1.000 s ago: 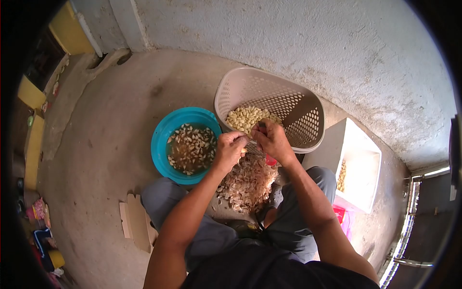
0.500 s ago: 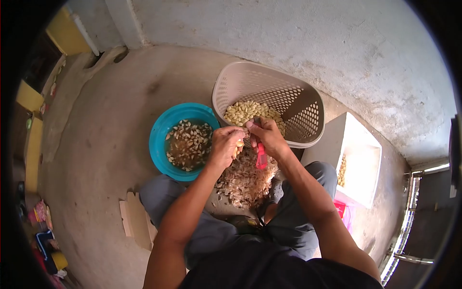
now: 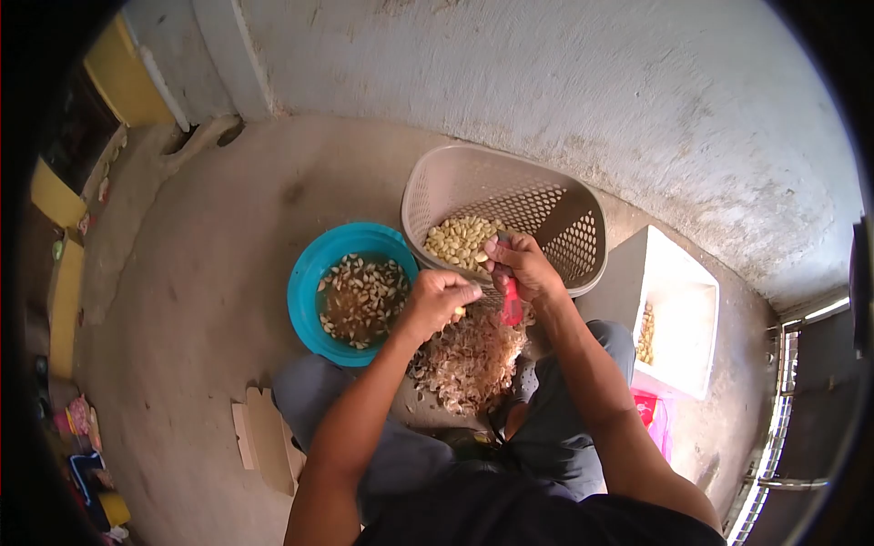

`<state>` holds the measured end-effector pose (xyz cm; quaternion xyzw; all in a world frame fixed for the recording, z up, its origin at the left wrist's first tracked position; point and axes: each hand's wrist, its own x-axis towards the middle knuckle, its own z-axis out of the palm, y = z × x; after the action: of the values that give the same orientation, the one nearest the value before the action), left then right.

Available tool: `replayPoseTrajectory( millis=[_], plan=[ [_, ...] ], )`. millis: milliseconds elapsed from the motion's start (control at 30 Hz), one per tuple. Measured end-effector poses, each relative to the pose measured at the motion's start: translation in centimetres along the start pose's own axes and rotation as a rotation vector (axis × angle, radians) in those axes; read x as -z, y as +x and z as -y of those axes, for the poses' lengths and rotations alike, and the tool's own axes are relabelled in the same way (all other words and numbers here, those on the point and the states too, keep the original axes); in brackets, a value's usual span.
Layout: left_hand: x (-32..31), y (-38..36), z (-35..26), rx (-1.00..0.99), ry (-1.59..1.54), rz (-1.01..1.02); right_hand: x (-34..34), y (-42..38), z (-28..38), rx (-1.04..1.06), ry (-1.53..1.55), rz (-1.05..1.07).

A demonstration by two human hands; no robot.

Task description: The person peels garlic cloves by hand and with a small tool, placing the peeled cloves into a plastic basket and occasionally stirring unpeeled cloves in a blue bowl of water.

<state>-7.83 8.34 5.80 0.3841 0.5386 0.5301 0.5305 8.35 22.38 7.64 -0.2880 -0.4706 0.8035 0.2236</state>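
Observation:
My right hand is closed round a red-handled knife, with a pale peeled garlic clove at its fingertips, near the basket's front rim. Most of the blade is hidden by the fingers. To its left, my left hand is curled with thumb and forefinger together; yellowish garlic cloves show under its fingers. The hands are apart. Peeled cloves lie in the perforated beige basket. Below the hands is a heap of papery garlic skins.
On the left, a blue basin holds cloves in brownish water. A white box with more cloves stands at the right, beside a pink bag. Flattened cardboard lies by my left knee. A wall rises behind the basket.
The hands have separated: my right hand moved right with the knife and a clove, my left stayed lower left. The camera view has tilted slightly upward.

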Motion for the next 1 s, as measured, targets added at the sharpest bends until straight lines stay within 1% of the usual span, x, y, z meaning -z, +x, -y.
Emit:
replayPoseTrajectory(
  millis=[33, 100, 133, 200, 267, 333, 367, 400, 433, 500, 533, 633, 733, 833, 933, 1000],
  plan=[
    [-0.4, 0.1, 0.5, -0.021, 0.078, -0.012, -0.1, 0.0, 0.4, 0.096, -0.138, -0.079],
    [-0.7, 0.1, 1.4, -0.081, 0.331, -0.018, -0.2, 0.0, 0.7, 0.275, -0.412, -0.241],
    [-0.8, 0.2, 2.0, -0.093, 0.349, -0.016, 0.6, 0.3, 0.4, 0.315, -0.475, -0.280],
    [-0.9, 0.5, 2.4, -0.120, 0.386, -0.014, 1.1, 0.3, 0.9, 0.291, -0.459, -0.286],
    [-1.3, 0.7, 2.5, -0.019, 0.126, -0.047, 1.1, -0.2, 1.1, 0.250, -0.443, -0.250],
    [-1.3, 0.5, 1.2, 0.103, -0.101, -0.072, 0.0, -1.5, 1.2, 0.199, -0.590, -0.121],
    [-0.9, 1.0, 1.8, 0.132, -0.197, -0.090, -0.7, -2.0, 1.5, 0.181, -0.661, -0.055],
    [-0.7, 1.1, 1.6, 0.153, -0.293, -0.114, -1.5, -2.7, 2.1, 0.201, -0.769, 0.070],
    [-0.6, 1.1, 1.4, 0.172, -0.389, -0.139, -1.6, -2.7, 1.4, 0.250, -0.823, 0.085],
    [-0.5, 1.0, 1.0, 0.194, -0.398, -0.137, -2.1, -2.7, -0.1, 0.352, -0.935, 0.117],
    [-0.4, 1.0, 1.0, 0.205, -0.401, -0.134, -2.9, -3.1, -0.3, 0.312, -0.895, 0.069],
    [-0.5, 1.0, 1.6, 0.210, -0.392, -0.101, -1.7, -1.9, -0.2, 0.269, -1.174, 0.148],
    [-0.3, 1.5, 1.9, 0.244, -0.452, -0.186, -1.9, -2.8, 0.5, 0.350, -1.150, 0.066],
    [0.5, 1.7, 1.8, 0.226, -0.518, -0.182, -3.5, -3.8, 0.8, 0.420, -1.179, 0.105],
    [-0.1, 1.4, 1.8, 0.255, -0.538, -0.211, -4.3, -3.3, -1.4, 0.492, -1.172, 0.138],
    [-0.4, 1.3, 1.9, 0.223, -0.481, -0.207, -4.4, -3.2, -1.3, 0.360, -1.060, 0.129]
  ],
)
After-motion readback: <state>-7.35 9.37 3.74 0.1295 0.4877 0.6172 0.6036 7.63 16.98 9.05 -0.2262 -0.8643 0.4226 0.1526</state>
